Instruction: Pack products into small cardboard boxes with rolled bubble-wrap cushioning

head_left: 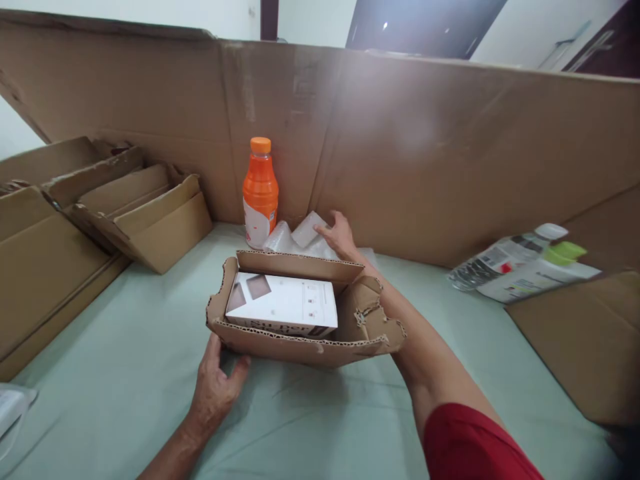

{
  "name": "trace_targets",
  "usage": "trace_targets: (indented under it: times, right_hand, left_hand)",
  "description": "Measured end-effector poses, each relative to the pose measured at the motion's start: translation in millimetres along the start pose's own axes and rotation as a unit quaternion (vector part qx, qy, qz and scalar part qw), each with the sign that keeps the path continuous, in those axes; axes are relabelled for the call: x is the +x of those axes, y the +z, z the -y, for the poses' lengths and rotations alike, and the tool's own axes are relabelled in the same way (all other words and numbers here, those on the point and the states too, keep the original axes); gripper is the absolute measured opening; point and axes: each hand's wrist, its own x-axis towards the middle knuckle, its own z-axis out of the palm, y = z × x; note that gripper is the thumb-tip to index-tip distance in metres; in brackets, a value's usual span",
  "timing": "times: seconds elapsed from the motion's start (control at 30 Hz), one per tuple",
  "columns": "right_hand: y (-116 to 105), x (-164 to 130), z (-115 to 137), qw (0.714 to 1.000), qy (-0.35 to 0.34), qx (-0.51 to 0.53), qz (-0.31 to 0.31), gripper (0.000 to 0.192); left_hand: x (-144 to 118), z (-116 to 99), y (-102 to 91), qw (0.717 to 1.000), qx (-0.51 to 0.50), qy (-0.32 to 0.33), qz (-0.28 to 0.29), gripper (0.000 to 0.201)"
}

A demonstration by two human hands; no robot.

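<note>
The right hand (340,237) reaches past the open cardboard box (300,320), its fingers (327,230) loosely spread and touching the clear plastic packing (300,237) that lies against the cardboard wall (425,147); nothing is pinched yet. The left hand (215,383) rests at the box's near left corner, thumb out and fingers curled against the torn rim, holding nothing. Inside the box lies a white carton (283,303), flat, filling the left part and leaving a gap on the right. To take the packing cleanly, it seems best to close the fingers round the whole bundle rather than one pillow, and to keep the left hand braced so the box does not slide on the green sheet (125,373). An orange bottle (260,190) stands upright just left of the packing, near enough to be knocked. Folded cartons (140,213) lie well to the left.
</note>
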Motion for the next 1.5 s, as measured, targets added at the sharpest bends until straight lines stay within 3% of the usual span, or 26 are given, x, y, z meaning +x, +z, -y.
trace_targets:
  times: [0.07, 0.13, 0.27, 0.37, 0.4, 0.47, 0.57, 0.67, 0.77, 0.9, 1.07, 1.17, 1.3, 1.4, 1.5]
  right_hand:
    - [9.3, 4.7, 3.2, 1.000, -0.002, -0.022, -0.002, 0.034]
    - [-2.8, -5.0, 2.6, 0.999, -0.010, -0.040, -0.010, 0.023]
    - [-82.1, -55.9, -11.4, 0.993, -0.054, -0.082, -0.068, 0.020]
    - [-147.6, -116.8, -25.9, 0.956, -0.163, -0.214, -0.118, 0.015]
    - [-163.1, -140.5, -28.7, 0.939, -0.187, -0.267, -0.107, 0.014]
    - [-181.1, -188.9, -28.6, 0.915, -0.214, -0.341, -0.023, 0.016]
    - [-183.0, -249.6, -14.8, 0.907, -0.250, -0.319, 0.118, 0.019]
    - [-172.4, -280.9, 4.7, 0.946, -0.227, -0.214, 0.087, 0.016]
    - [-155.2, -285.8, 18.9, 0.984, -0.138, -0.099, 0.058, 0.021]
    - [-116.5, -283.3, 28.6, 0.992, -0.006, -0.012, 0.128, 0.044]
    - [-80.4, -296.0, 32.7, 0.992, 0.003, 0.039, 0.123, 0.048]
    - [-93.6, -297.3, 21.8, 0.994, -0.048, 0.015, 0.096, 0.037]
    - [-145.0, -287.8, -9.1, 0.985, -0.078, -0.137, 0.069, 0.026]
    - [-182.9, -290.9, -28.7, 0.945, -0.075, -0.281, 0.149, 0.036]
    - [-203.5, -306.2, -39.0, 0.912, -0.107, -0.328, 0.221, 0.059]
  left_hand:
    - [0.3, -0.4, 0.0, 1.000, -0.006, -0.004, 0.000, 0.048]
    - [1.0, -3.8, -0.5, 1.000, -0.011, -0.005, 0.002, 0.046]
    - [4.2, -15.1, -3.0, 1.000, -0.001, 0.005, 0.001, 0.038]
    - [6.6, -20.7, -5.8, 1.000, -0.006, 0.007, -0.001, 0.039]
    - [7.1, -21.3, -6.6, 1.000, -0.010, 0.006, -0.002, 0.042]
    - [7.6, -21.0, -7.6, 1.000, -0.018, 0.002, -0.004, 0.045]
    - [7.3, -20.9, -9.4, 1.000, -0.023, 0.003, 0.000, 0.045]
    - [6.5, -25.7, -14.3, 1.000, 0.001, 0.029, -0.011, 0.041]
    - [6.7, -32.6, -21.6, 0.992, 0.080, 0.089, -0.052, 0.030]
    - [10.7, -32.6, -28.3, 0.984, 0.126, 0.117, -0.050, 0.022]
    - [19.5, -19.4, -31.1, 0.994, 0.069, 0.068, -0.041, 0.029]
    - [22.2, -14.5, -30.7, 0.998, 0.035, 0.038, -0.045, 0.034]
    - [22.0, -14.8, -29.8, 0.998, 0.034, 0.029, -0.044, 0.033]
    - [21.6, -14.7, -29.5, 0.998, 0.036, 0.028, -0.048, 0.034]
    - [22.3, -11.5, -28.4, 0.998, 0.028, 0.013, -0.048, 0.038]
